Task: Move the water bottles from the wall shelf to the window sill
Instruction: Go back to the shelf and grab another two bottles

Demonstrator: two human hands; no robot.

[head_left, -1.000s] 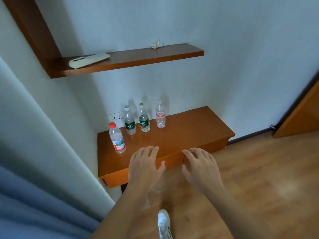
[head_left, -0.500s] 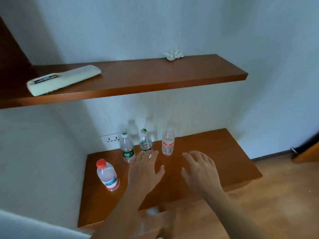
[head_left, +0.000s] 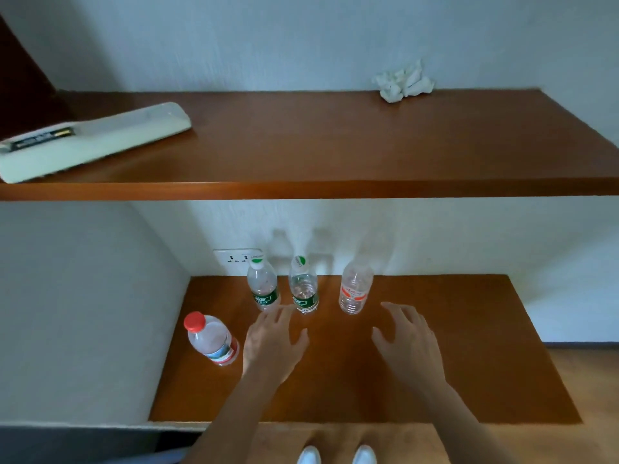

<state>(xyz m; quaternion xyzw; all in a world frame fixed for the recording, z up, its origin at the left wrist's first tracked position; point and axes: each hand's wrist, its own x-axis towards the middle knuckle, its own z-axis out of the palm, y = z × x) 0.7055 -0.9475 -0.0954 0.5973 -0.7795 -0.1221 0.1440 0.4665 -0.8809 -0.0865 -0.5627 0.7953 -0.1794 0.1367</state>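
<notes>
Presently, both hands are reaching over the lower wall shelf (head_left: 469,346), and neither one touches a bottle. The left hand (head_left: 271,346) is spread with its fingers straight. Its fingertips are just in front of the two green-labelled bottles, one (head_left: 263,286) near the back left corner and the other (head_left: 304,289) just beside it along the back edge. The right hand (head_left: 407,346) is likewise wide and holds nothing, with its fingers loosely arched. It lies near the red-labelled bottle (head_left: 355,289), which stands at the back edge about midway along. A fourth, red-capped bottle (head_left: 212,343) stands apart by the left edge, forward of the others, and looks tilted in this wide-angle view. All four bottles are on the shelf, so the step in hand is judged to be the approach for the first pick-up, and the transfer has not begun. The next move probably calls for each hand to advance and curl round a bottle body, the left on a green-labelled one and the right on the red-labelled one. The closely set pair leaves little room for fingers between them, so a neighbour could be knocked. The window sill is not in view, so a turn away would probably follow. The upper shelf (head_left: 335,142) carries a remote control (head_left: 93,139) at its left end and crumpled paper (head_left: 403,82) at its back edge. A wall socket (head_left: 234,257) sits behind the back left corner.
</notes>
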